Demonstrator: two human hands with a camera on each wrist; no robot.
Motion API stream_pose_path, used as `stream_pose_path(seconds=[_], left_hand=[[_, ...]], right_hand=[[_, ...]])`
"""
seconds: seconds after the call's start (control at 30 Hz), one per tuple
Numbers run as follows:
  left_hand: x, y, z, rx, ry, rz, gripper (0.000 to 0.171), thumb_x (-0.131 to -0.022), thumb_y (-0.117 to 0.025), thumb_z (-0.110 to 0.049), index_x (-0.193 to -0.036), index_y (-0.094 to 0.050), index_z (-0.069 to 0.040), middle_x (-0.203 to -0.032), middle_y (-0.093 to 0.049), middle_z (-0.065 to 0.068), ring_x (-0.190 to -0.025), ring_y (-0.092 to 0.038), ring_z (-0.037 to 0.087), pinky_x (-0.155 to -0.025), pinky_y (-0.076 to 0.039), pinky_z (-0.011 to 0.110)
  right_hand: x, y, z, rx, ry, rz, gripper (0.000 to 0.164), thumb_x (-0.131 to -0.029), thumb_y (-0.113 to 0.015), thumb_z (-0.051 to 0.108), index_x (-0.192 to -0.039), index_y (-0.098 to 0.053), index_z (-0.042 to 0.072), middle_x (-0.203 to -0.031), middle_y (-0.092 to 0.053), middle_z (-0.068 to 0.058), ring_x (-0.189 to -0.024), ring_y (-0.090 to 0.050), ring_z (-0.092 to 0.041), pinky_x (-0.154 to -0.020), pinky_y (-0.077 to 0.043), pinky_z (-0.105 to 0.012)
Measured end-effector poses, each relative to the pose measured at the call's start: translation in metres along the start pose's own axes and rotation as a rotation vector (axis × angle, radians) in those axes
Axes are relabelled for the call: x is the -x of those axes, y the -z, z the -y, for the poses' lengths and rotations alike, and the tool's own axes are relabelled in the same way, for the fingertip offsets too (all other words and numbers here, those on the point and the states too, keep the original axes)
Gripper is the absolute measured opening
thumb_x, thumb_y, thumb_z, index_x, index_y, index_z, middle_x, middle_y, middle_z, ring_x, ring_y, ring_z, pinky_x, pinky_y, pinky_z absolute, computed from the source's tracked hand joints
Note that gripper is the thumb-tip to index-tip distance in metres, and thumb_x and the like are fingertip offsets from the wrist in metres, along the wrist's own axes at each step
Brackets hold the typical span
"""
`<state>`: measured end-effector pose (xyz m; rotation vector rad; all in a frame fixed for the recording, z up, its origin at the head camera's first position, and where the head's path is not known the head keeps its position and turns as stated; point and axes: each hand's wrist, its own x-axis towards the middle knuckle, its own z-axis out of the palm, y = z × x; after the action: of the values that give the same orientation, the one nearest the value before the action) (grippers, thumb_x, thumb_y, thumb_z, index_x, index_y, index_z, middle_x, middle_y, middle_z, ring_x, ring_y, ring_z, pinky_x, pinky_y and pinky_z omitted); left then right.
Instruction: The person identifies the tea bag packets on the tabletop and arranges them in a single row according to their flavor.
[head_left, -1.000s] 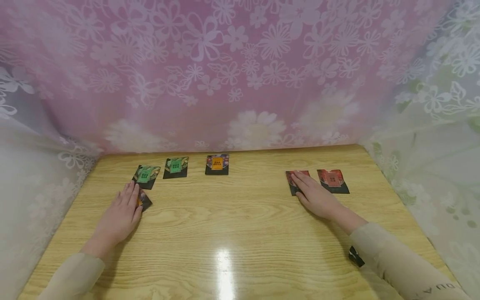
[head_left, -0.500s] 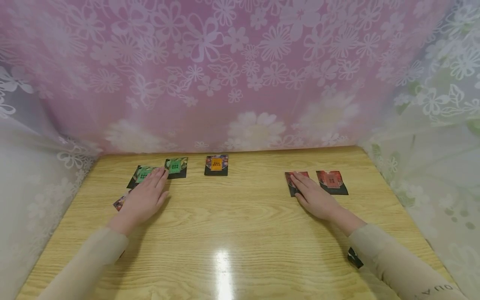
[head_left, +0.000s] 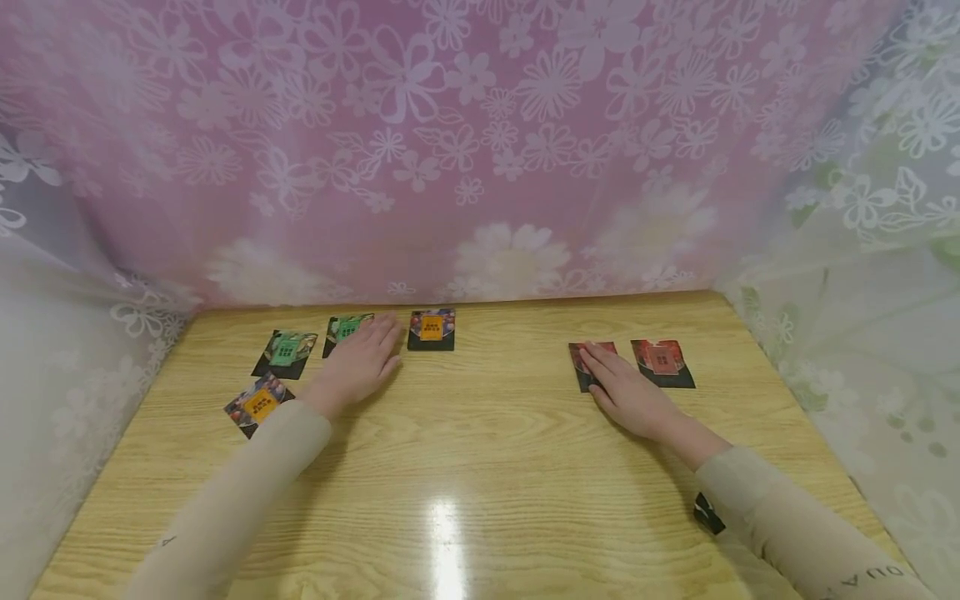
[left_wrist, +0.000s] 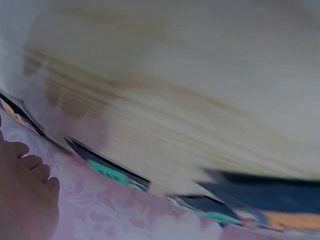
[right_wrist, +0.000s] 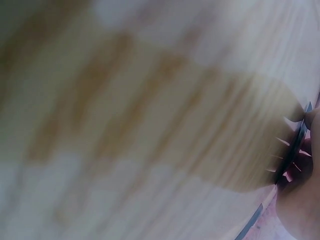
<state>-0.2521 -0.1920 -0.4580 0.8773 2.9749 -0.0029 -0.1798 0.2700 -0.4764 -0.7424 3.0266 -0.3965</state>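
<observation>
Straightening seems to be in hand on the bench point(head_left: 525, 467), the left red packet point(head_left: 578, 373) being covered by the flat right hand point(head_left: 630, 395), the right green packet point(head_left: 342, 329) partly hidden by the outstretched left hand point(head_left: 357, 360), nothing gripped, and a light nudge perhaps called for at the far orange packet point(head_left: 431, 331)

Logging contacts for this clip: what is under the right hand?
Under the right hand lies a red and black packet. Its left side and part of its top edge show; the hand covers the rest, hiding any print there.
</observation>
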Motion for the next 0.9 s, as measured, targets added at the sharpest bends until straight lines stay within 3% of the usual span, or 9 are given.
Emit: stream_pose_path(seconds=[0.3, 0.5, 0.73, 0.9], left_hand=[[-0.045, -0.008, -0.018, -0.023, -0.017, 0.055, 0.068, -0.116, -0.039, -0.038, -0.170, -0.019, -0.002, -0.178, -0.014, 0.019, -0.167, -0.017, 0.034, -0.138, -0.019, 0.048], [-0.065, -0.006, -0.028, -0.057, -0.046, 0.068, 0.066, -0.117, -0.038, -0.037, -0.170, -0.018, -0.003, -0.178, -0.014, 0.017, -0.167, -0.017, 0.032, -0.138, -0.018, 0.043], [-0.080, -0.007, -0.040, -0.026, -0.043, 0.139, 0.062, -0.117, -0.033, -0.036, -0.172, -0.014, -0.013, -0.180, -0.011, 0.010, -0.168, -0.013, 0.028, -0.139, -0.015, 0.043], [-0.079, -0.004, -0.047, 0.001, -0.020, 0.165, 0.062, -0.117, -0.033, -0.036, -0.172, -0.014, -0.015, -0.180, -0.011, 0.009, -0.168, -0.013, 0.027, -0.138, -0.017, 0.044]], right_hand=[[-0.001, -0.002, -0.002, 0.011, -0.010, 0.011, 0.062, -0.111, -0.055, 0.017, -0.164, -0.032, -0.005, -0.172, -0.031, -0.026, -0.157, -0.033, -0.047, -0.126, -0.035, -0.065], [-0.003, -0.002, -0.004, 0.005, -0.015, 0.031, 0.063, -0.111, -0.053, 0.017, -0.165, -0.029, -0.004, -0.173, -0.027, -0.025, -0.159, -0.030, -0.046, -0.128, -0.033, -0.064], [-0.003, -0.002, -0.002, 0.008, -0.015, 0.023, 0.062, -0.111, -0.053, 0.017, -0.165, -0.030, -0.004, -0.172, -0.029, -0.026, -0.158, -0.032, -0.046, -0.127, -0.035, -0.064], [-0.002, -0.001, -0.001, 0.007, -0.016, 0.015, 0.062, -0.111, -0.053, 0.017, -0.165, -0.031, -0.004, -0.172, -0.030, -0.026, -0.158, -0.033, -0.047, -0.126, -0.035, -0.064]])
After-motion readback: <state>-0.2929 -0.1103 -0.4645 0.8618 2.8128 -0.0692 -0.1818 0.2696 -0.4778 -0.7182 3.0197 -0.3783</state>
